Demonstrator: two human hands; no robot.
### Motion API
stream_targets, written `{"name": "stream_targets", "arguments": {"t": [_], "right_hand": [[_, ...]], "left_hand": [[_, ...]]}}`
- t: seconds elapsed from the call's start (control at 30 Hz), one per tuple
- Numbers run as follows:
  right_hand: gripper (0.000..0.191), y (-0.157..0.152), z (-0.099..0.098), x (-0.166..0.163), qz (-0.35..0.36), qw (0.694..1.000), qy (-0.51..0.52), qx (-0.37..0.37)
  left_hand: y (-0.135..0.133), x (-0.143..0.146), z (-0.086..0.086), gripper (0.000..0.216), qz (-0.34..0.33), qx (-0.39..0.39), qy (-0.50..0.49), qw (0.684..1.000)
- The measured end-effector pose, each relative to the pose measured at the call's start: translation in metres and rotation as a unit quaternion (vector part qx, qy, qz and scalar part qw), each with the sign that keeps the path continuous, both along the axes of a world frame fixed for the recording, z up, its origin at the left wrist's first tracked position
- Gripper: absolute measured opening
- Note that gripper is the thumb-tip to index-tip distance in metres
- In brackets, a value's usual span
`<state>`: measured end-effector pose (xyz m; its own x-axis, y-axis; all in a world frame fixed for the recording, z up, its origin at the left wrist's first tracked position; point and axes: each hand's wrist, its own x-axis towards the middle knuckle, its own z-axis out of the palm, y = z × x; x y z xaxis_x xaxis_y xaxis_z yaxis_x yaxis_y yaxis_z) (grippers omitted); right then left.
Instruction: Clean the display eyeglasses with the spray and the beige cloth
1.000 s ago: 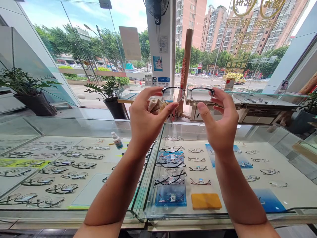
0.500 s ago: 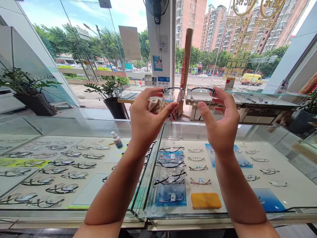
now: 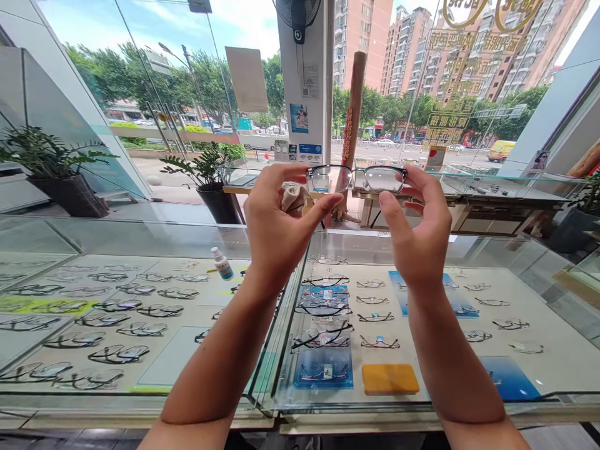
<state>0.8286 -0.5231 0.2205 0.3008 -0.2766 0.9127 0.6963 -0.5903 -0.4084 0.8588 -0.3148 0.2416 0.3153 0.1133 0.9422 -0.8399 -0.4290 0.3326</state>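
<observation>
A pair of eyeglasses [image 3: 356, 170] with dark upper rims and clear lenses is held up level in front of me. My left hand [image 3: 276, 222] grips its left end between thumb and fingers, and a crumpled beige cloth [image 3: 293, 199] is tucked in the same palm. At the opposite end, the fingers of my right hand [image 3: 419, 228] close on the frame near the hinge, its thumb raised just below the right lens. The temples are mostly hidden behind the hands.
Glass display cases with several rows of eyeglasses [image 3: 119, 354] spread below my arms. A small white bottle [image 3: 222, 264] stands on the left case, and a yellow-orange case [image 3: 390, 379] lies near the front edge. Potted plants [image 3: 210, 181] and a wooden post [image 3: 355, 112] stand beyond.
The eyeglasses stay raised in both hands, with only a slight shift in tilt. My right thumb has moved a little to the right.
</observation>
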Motion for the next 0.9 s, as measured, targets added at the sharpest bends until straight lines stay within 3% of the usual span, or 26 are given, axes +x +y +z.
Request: {"name": "stream_targets", "arguments": {"t": [0.4,0.9], "right_hand": [[0.047,0.000,-0.001,0.001,0.025,1.000,0.005,0.003],[0.050,0.016,-0.001,-0.004,-0.037,0.996,-0.070,-0.037]], "left_hand": [[0.001,-0.002,0.000,0.048,0.022,0.013,-0.031,0.999],[0.002,0.015,-0.006,0.059,0.016,0.005,-0.036,0.999]]}}
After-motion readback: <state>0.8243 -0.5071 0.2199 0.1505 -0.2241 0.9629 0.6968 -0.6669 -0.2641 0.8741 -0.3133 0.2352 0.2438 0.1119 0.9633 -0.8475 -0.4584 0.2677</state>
